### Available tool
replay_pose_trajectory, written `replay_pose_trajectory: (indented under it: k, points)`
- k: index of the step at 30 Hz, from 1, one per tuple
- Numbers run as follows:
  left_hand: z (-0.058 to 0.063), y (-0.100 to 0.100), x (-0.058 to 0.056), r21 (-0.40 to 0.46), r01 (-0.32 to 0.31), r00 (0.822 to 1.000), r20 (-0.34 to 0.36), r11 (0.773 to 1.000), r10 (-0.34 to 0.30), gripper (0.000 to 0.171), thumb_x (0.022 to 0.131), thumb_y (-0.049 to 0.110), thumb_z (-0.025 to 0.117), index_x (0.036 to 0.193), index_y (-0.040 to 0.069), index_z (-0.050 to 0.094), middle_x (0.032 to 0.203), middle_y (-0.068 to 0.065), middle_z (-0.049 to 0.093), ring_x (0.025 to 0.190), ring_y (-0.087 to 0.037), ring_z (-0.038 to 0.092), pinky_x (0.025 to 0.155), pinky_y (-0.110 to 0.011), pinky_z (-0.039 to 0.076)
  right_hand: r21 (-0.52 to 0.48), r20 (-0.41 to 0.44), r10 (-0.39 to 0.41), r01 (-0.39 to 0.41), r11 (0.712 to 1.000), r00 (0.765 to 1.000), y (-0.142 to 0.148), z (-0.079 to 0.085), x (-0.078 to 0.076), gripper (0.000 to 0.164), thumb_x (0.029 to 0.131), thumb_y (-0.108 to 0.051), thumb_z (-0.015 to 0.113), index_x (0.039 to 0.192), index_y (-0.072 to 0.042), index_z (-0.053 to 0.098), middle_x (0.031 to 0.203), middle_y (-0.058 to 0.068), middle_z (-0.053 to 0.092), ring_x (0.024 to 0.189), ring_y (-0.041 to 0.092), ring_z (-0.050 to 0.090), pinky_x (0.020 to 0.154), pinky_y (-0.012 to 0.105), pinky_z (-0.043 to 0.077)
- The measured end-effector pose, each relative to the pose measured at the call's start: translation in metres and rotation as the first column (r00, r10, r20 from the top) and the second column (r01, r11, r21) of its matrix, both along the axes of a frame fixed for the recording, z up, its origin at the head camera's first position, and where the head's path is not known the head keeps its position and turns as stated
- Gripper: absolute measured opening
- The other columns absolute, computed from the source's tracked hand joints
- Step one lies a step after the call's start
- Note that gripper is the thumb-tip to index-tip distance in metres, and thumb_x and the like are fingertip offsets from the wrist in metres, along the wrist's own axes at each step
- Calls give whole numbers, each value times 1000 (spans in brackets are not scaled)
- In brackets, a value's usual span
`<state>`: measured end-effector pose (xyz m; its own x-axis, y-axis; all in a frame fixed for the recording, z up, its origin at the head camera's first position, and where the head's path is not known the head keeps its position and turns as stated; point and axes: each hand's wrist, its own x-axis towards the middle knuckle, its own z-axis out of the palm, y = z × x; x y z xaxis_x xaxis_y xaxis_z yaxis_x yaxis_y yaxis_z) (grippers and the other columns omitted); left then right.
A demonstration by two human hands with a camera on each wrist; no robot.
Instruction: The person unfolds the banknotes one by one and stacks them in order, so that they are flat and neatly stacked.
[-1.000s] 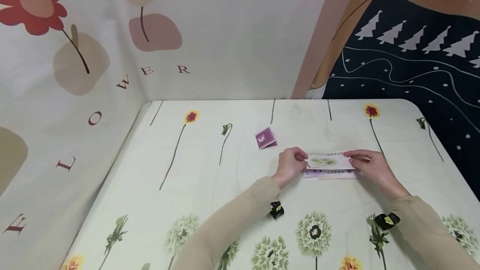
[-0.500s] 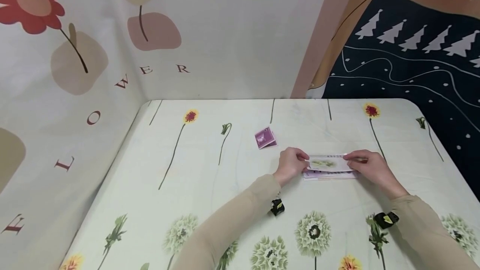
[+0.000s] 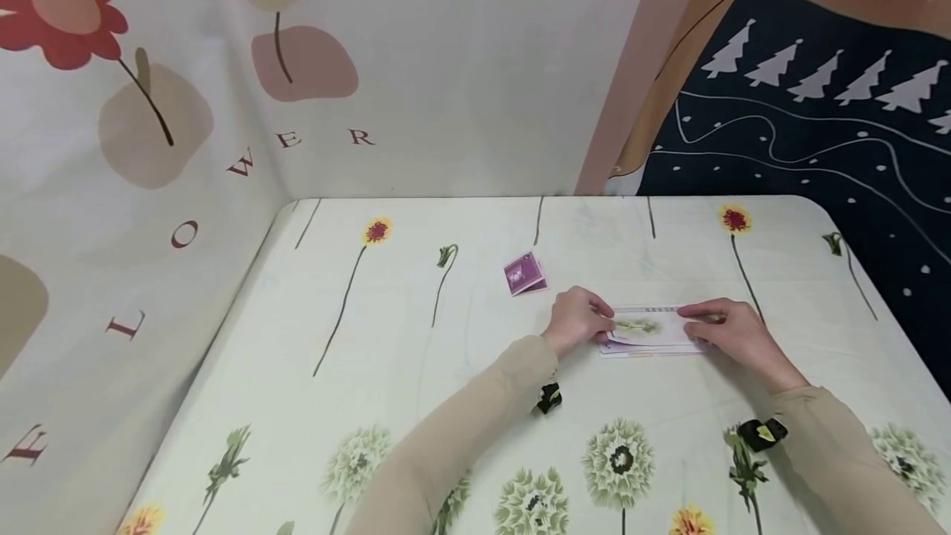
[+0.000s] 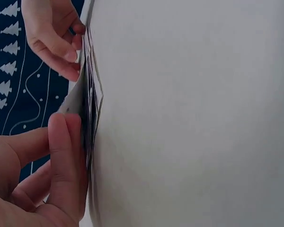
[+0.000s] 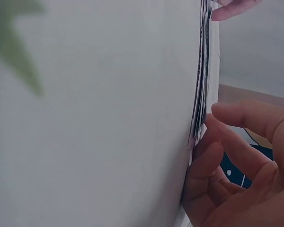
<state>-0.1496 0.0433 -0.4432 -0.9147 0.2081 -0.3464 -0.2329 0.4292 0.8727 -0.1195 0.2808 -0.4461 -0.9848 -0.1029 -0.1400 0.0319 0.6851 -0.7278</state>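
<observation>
Several paper banknotes [image 3: 654, 351] with purple print lie stacked on the table, their edges fanned slightly in the left wrist view. Over them is a pale banknote [image 3: 648, 326] with a green picture. My left hand [image 3: 577, 320] pinches the left end of this top note between thumb and fingertips; in the left wrist view that end bends up from the stack. At the other end, my right hand [image 3: 731, 333] holds the note, forefinger along its far edge and thumb nearer me. In the right wrist view its fingers [image 5: 213, 161] reach beside the stack's end.
A small folded purple card or paper [image 3: 525, 273] lies behind and left of the stack. The table [image 3: 475, 403] wears a white flower-print cloth. A printed curtain [image 3: 475, 89] hangs behind it, with a dark tree-patterned cloth [image 3: 810, 130] at the right.
The top banknote has come down towards me over the stack, covering more of the purple notes. Both hands have kept nearly the same place.
</observation>
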Motion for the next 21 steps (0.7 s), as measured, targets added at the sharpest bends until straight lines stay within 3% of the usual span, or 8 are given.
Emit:
replay_pose_trajectory:
  k: [7, 11, 16, 21]
  points:
    - [0, -13, 3, 25, 74, 997, 27, 997, -75, 17, 83, 4, 74, 100, 3, 74, 62, -2, 66, 42, -11, 56, 48, -24, 53, -36, 69, 3, -1, 999, 998, 0, 2, -2, 36, 92, -14, 65, 118, 11, 63, 104, 23, 63, 70, 16, 52, 54, 26, 44]
    - [-3, -21, 4, 69, 123, 992, 24, 990, -125, 20, 88, 7, 69, 107, 2, 72, 65, -4, 66, 47, -10, 58, 50, -24, 54, -58, 96, 19, -13, 998, 995, 1, 7, -4, 37, 95, -15, 61, 119, 12, 61, 100, 17, 65, 73, 16, 55, 57, 27, 46]
    - [-1, -32, 6, 112, 109, 993, 43, 988, -114, 22, 92, 7, 61, 112, 3, 70, 64, -10, 65, 53, -13, 61, 54, -25, 55, -62, 77, 29, -25, 998, 997, 0, 12, -8, 38, 100, -20, 53, 122, 10, 60, 106, 21, 64, 79, 15, 57, 62, 27, 48]
    - [8, -45, 6, 57, 152, 988, -6, 987, -152, 22, 92, 6, 61, 112, 4, 70, 66, -10, 66, 58, -18, 65, 55, -27, 56, -74, 47, 35, -32, 997, 998, -7, 13, -11, 38, 100, -20, 52, 123, 9, 60, 105, 22, 65, 78, 12, 58, 61, 26, 48]
